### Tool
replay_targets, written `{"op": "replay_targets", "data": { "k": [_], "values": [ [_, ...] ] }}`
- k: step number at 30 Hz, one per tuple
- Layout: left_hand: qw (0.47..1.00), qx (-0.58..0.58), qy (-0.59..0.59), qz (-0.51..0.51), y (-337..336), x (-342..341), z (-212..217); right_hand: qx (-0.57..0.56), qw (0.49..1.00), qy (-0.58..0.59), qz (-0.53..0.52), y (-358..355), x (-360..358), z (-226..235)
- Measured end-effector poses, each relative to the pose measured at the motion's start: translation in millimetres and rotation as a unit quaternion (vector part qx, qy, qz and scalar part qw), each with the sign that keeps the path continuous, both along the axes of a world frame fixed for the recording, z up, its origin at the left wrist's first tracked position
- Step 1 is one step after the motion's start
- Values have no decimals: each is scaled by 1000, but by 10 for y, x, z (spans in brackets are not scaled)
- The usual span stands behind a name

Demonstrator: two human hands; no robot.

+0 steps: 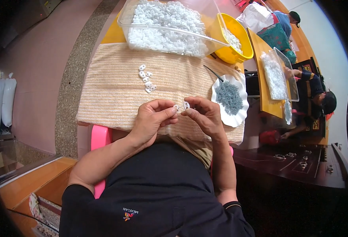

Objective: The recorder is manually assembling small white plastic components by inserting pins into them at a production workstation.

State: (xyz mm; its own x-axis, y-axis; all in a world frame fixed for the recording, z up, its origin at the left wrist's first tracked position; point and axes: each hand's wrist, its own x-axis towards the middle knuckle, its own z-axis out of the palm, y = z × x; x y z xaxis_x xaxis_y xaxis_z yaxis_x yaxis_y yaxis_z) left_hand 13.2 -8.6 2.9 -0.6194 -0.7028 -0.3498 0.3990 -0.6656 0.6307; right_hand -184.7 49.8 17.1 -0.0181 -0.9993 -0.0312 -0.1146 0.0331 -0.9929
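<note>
My left hand [152,119] pinches a small white plastic piece [176,107] between thumb and forefinger. Close beside it, my right hand [204,117] grips a white oval plastic piece [186,105] with holes in its face. The two pieces are held just above the near part of a striped beige towel [114,87]. Farther off on the towel lies a short line of several loose white plastic pieces [142,74]. To the right of my right hand, a white wavy-rimmed plate [234,121] carries a heap of slender grey parts [228,96], too small to make out singly.
At the far side stands a clear plastic bin [174,28] full of white pieces, with a yellow basin [248,45] beside it. A thin dark stick [212,73] leans onto the plate. Two people work at tables on the right, near another clear bin [290,75].
</note>
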Motion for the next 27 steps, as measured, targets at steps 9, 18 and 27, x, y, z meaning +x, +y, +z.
{"op": "replay_targets", "data": {
  "k": [9,18,27],
  "values": [
    [1000,2,-1,-5,-6,3,15,11,999,-41,-3,8,24,-42],
    [1000,-4,-7,-4,2,-2,13,16,999,-47,-5,9,16,-69],
    [1000,-12,-9,-8,6,-6,9,21,998,-61,8,0,78,-62]
  ]
}}
